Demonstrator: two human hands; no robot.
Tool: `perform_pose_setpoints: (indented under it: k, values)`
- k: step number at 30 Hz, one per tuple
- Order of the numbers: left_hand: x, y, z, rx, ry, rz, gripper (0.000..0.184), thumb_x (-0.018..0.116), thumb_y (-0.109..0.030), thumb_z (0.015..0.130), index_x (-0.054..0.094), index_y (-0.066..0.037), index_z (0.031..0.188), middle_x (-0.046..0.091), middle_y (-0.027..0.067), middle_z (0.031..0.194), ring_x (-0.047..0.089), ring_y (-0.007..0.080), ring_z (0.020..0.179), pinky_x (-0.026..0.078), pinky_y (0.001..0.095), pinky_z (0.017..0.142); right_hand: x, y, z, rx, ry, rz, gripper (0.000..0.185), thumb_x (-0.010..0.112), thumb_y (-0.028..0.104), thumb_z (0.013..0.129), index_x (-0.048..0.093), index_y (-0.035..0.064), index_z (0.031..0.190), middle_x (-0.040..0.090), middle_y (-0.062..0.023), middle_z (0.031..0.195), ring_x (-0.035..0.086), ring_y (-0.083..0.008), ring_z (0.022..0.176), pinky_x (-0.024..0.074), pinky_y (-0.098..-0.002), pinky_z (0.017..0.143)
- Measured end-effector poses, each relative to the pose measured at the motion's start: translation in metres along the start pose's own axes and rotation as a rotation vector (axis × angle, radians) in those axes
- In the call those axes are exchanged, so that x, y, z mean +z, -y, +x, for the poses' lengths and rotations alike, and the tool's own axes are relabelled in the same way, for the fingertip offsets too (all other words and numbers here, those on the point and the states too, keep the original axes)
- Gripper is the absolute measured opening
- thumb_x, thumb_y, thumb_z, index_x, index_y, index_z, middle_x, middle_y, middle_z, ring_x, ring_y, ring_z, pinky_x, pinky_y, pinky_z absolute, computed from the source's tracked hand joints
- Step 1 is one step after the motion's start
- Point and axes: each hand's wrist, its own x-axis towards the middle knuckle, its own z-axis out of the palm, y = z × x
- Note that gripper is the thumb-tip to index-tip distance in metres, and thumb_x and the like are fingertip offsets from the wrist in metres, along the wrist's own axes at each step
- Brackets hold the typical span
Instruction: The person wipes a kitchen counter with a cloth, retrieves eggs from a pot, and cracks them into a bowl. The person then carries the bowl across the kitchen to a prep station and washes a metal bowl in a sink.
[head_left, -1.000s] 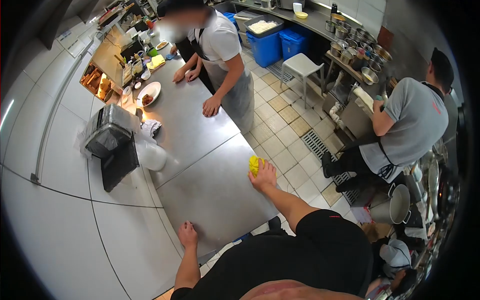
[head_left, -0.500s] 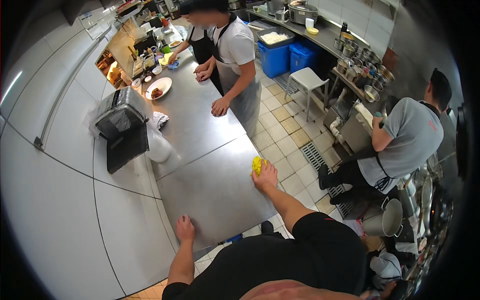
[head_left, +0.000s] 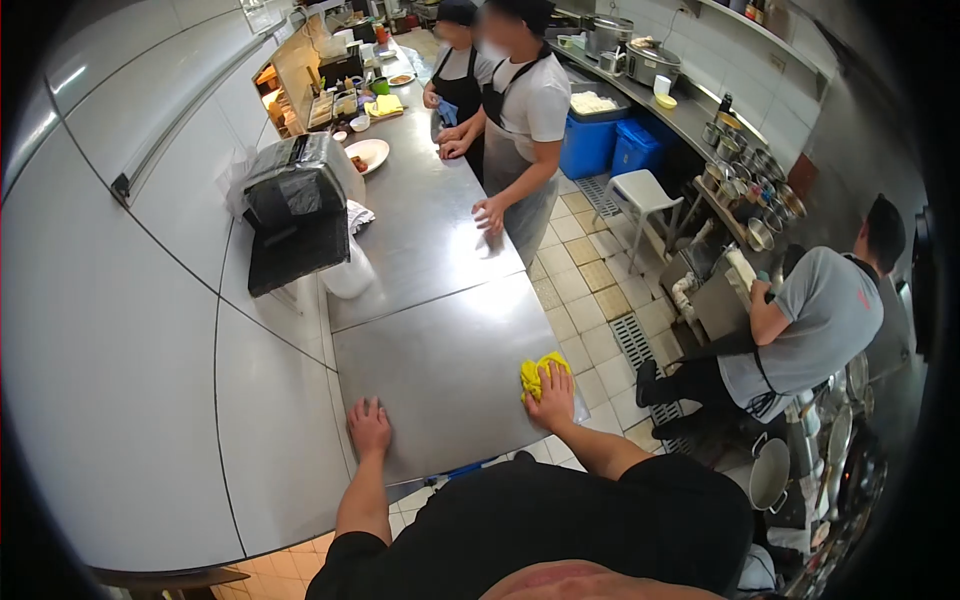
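My left hand rests palm down on the near left corner of the steel table, fingers stretched out and holding nothing. Near the table's right edge, my right hand presses on a crumpled yellow cloth. The cloth bulges out ahead of and beside my fingers and lies against the metal. Part of it is hidden under the hand.
A plastic-wrapped machine stands at the wall, with a white container beside it. Farther along is a white plate with food. Two people stand at the table's far right side; another person works at right. A white stool stands on the floor.
My right hand has moved nearer to my body along the right edge with the yellow cloth. My left hand stays in place with its fingers more spread. The camera view has shifted.
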Motion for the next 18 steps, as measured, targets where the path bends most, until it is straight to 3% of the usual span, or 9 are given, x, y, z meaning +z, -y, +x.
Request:
perform_pose_setpoints:
  k: [12, 18]
  values:
    - [-0.003, -0.004, 0.001, -0.019, -0.15, -0.018, 0.031, 0.062, -0.025, 0.084, 0.065, -0.013, 0.113, 0.052, 0.014, 0.128, 0.042, 0.0362, 0.123, 0.033, 0.0491, 0.104, 0.001, 0.008, 0.009, 0.047, 0.107, -0.09, 0.074, 0.058, 0.048, 0.079, 0.037, 0.0094, 0.14, 0.027, -0.0175, 0.15, 0.019, -0.0392, 0.14, 0.0114, -0.056, 0.113]
    - [-0.003, -0.002, 0.005, -0.032, -0.081, -0.036, 0.033, 0.059, -0.028, 0.086, 0.064, -0.016, 0.116, 0.05, 0.0139, 0.132, 0.04, 0.0379, 0.124, 0.028, 0.0523, 0.108, 0.003, 0.011, 0.023, -0.016, 0.121, -0.136, 0.076, 0.06, 0.043, 0.078, 0.034, 0.0091, 0.14, 0.025, -0.0203, 0.15, 0.017, -0.0412, 0.14, 0.011, -0.0554, 0.114]
